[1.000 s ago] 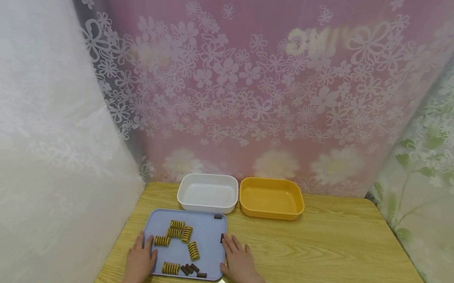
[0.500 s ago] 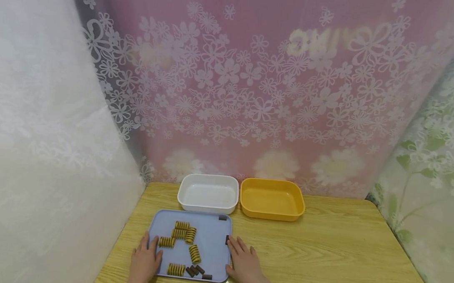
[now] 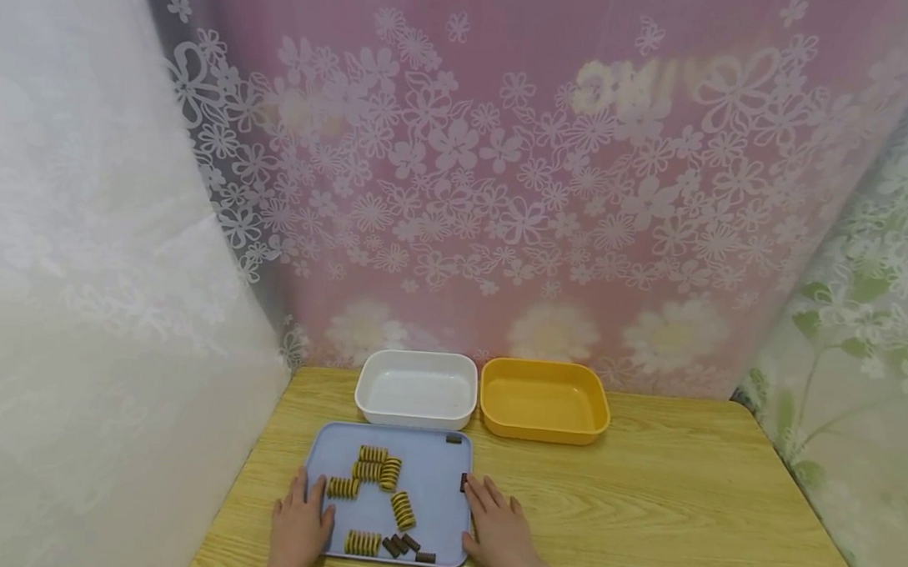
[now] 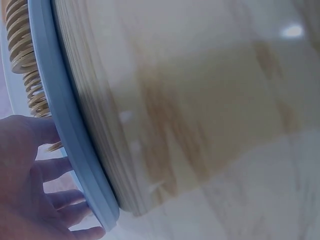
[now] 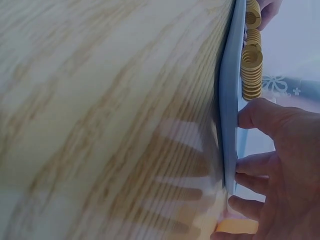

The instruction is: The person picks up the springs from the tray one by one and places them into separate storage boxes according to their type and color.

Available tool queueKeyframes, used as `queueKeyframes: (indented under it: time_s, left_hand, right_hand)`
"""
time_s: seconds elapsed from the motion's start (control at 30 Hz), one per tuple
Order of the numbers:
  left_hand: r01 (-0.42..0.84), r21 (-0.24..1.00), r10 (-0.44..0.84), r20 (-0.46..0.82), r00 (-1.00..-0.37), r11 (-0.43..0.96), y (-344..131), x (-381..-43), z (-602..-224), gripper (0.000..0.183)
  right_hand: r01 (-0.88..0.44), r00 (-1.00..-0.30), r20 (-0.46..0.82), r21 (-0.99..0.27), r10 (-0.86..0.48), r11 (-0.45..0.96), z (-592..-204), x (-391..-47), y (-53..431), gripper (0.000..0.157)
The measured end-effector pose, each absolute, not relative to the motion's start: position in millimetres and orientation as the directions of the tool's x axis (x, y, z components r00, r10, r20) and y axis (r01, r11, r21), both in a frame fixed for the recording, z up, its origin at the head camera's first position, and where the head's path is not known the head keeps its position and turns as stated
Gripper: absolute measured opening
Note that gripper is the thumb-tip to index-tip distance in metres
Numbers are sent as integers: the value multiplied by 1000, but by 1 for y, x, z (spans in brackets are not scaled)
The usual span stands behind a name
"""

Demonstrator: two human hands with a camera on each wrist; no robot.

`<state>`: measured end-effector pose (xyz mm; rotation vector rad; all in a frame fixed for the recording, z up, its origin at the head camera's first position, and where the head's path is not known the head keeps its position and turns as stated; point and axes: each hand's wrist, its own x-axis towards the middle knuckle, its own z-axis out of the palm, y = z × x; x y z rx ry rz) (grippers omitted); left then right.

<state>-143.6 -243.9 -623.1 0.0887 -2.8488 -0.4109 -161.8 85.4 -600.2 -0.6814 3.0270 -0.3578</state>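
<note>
A shallow blue tray (image 3: 436, 466) lies on the table, its side wall showing in both wrist views. Several yellow-and-dark striped coil springs (image 3: 403, 510) are scattered over its left and middle. Small dark brown springs (image 3: 425, 558) lie near the front, with one at the far right corner and another by the right rim. My left hand (image 3: 298, 524) is at the left rim, fingers extended along the edge. Opposite, my right hand (image 3: 504, 534) touches the right rim with outstretched fingertips, close to the dark piece there.
Behind the tray stands a white bin (image 3: 417, 420), with nothing visible inside. A yellow bin (image 3: 545, 433) sits close to its right. Wood-grain table (image 3: 664, 508) extends to the right. Flowered curtains (image 3: 457, 192) hang behind and at both sides.
The tray has slid to the right across the table with the springs on it. Both hands have moved right along with it, staying at its two sides.
</note>
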Motion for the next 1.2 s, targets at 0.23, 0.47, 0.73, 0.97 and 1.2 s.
queueKeyframes:
  time_s: [0.23,0.47,0.73,0.97,1.2]
  left_hand:
    - [23,288,-43,220,-975,957,-263,-147,-628,49]
    - [41,303,-6,151,-988,952,-290,-147,-625,48]
    - [57,250,27,121,-992,967,-298,-148,-627,50]
    - [73,272,34,144,-989,959,-297,-148,-623,47]
    - [46,299,20,90,-996,953,-297,-149,-620,49]
  right_hand:
    - [-417,-904,11,-249,-428,874,-602,-164,86,68]
    - [-435,-895,-1,-226,-446,872,-608,-167,79,68]
    - [-407,-908,-4,-234,-419,883,-622,-168,76,68]
    - [-379,-922,5,-211,-387,901,-615,-167,75,66]
    - [-371,-924,-5,-226,-382,901,-611,-167,76,66]
